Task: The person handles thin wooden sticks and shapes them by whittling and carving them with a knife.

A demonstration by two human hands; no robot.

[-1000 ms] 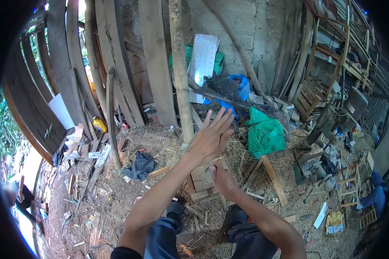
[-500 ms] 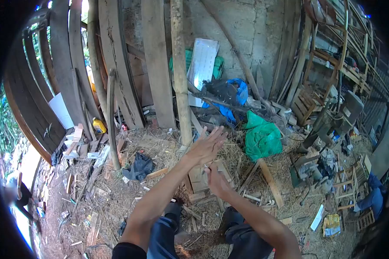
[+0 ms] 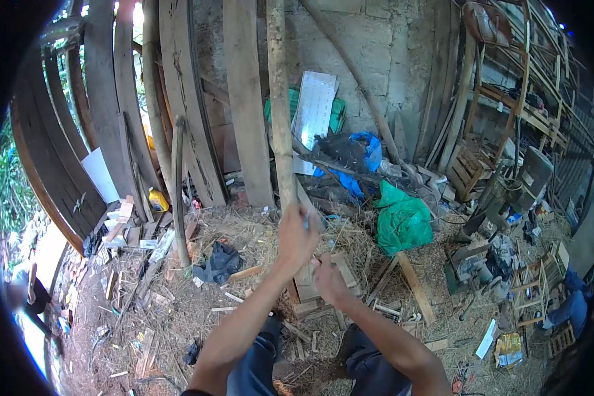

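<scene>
My left hand (image 3: 297, 239) is raised in front of me, just over the foot of the wooden post in this view, with its fingers curled in. A small bluish spot shows by its fingers, too small to name. Slightly lower and to the right, my right hand (image 3: 330, 282) is closed, thumb and fingers pressed together. Whatever it pinches is hidden or too thin to make out. Below both hands a wooden block (image 3: 344, 272) sits on the straw-covered ground, partly covered by my right hand.
An upright pole (image 3: 280, 99) stands ahead, with leaning planks (image 3: 244, 99) to its left. A green plastic bag (image 3: 402, 224) and a black bag (image 3: 218, 263) lie on the littered ground. A yellow bottle (image 3: 158, 200) stands at left. Another person (image 3: 30, 294) is at the far left edge.
My left hand went from outstretched fingers to curled ones and shifted slightly left and down. My right hand stays close below it, slightly lower. The whole view has tipped up a little.
</scene>
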